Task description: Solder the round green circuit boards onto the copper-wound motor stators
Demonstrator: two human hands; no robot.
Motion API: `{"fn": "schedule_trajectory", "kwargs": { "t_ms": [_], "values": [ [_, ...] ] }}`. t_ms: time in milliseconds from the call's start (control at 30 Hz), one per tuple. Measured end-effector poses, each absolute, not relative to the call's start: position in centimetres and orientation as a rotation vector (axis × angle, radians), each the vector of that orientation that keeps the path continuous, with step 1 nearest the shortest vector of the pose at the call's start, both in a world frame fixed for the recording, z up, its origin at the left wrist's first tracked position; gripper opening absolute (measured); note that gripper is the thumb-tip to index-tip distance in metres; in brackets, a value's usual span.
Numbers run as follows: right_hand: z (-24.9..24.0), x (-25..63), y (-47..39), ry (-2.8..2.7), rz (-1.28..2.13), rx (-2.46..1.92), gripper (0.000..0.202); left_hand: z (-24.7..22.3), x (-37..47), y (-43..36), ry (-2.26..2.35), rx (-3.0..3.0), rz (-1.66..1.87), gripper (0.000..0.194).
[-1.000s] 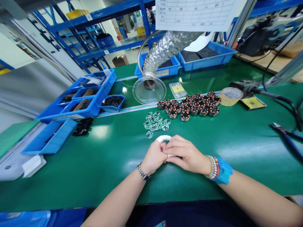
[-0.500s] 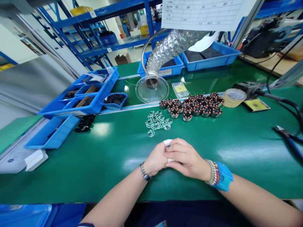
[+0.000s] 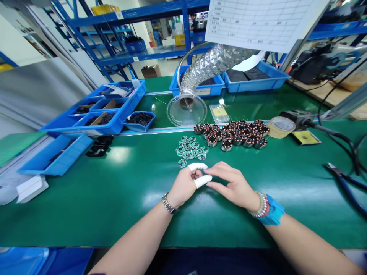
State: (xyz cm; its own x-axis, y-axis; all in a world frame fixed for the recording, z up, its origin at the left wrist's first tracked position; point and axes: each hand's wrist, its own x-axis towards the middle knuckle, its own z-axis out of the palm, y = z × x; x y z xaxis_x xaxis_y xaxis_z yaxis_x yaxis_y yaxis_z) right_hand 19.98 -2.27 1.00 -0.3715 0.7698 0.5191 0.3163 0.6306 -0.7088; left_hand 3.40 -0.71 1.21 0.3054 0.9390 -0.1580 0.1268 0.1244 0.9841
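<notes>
White finger cots cover the index finger and thumb of my left hand: one upper finger cot and one lower finger cot. Those two fingers point right with a gap between them, while the others curl in. My right hand faces it, thumb and fingers spread, fingertips at or close to the cot ends. Nothing shows between the hands. Just beyond lies a pile of small green round circuit boards. Copper-wound motor stators stand in a cluster behind and to the right.
A clear extraction hood on a foil duct stands behind the boards. Blue bins with black parts are at left. Nippers lie at right, near a tape roll and cables. A paper sheet hangs above.
My hands have moved apart from their clasp, uncovering the finger cots on my left hand. My right fingers no longer wrap over the left ones. The camera view has shifted slightly.
</notes>
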Motion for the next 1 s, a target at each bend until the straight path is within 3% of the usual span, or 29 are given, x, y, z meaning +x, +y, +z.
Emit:
{"fn": "schedule_trajectory", "kwargs": {
  "t_ms": [167,367,600,767,867,1000],
  "values": [
    [0.7,19.7,-2.3,-1.840,0.893,-0.898,0.010,1.0,3.6,-1.0,1.037,1.249,0.800,0.029],
    [1.1,20.6,-1.5,-1.551,1.106,-1.123,0.012,1.5,3.7,-1.0,1.006,1.135,0.813,0.020],
    [1.1,19.3,-1.9,-1.297,1.380,-1.004,0.008,1.1,3.1,-0.6,1.133,1.358,0.693,0.030],
    [2.4,24.3,0.6,-0.851,1.213,-0.992,0.012,0.7,3.4,-0.1,1.252,1.699,0.675,0.027],
    [2.8,30.1,2.0,-0.623,1.100,-1.001,0.012,1.1,5.2,1.0,1.240,2.259,0.539,0.035],
    [1.7,37.3,3.3,-0.351,0.923,-1.105,0.014,1.5,8.8,4.4,1.245,2.881,0.488,0.031]
  ]
}}
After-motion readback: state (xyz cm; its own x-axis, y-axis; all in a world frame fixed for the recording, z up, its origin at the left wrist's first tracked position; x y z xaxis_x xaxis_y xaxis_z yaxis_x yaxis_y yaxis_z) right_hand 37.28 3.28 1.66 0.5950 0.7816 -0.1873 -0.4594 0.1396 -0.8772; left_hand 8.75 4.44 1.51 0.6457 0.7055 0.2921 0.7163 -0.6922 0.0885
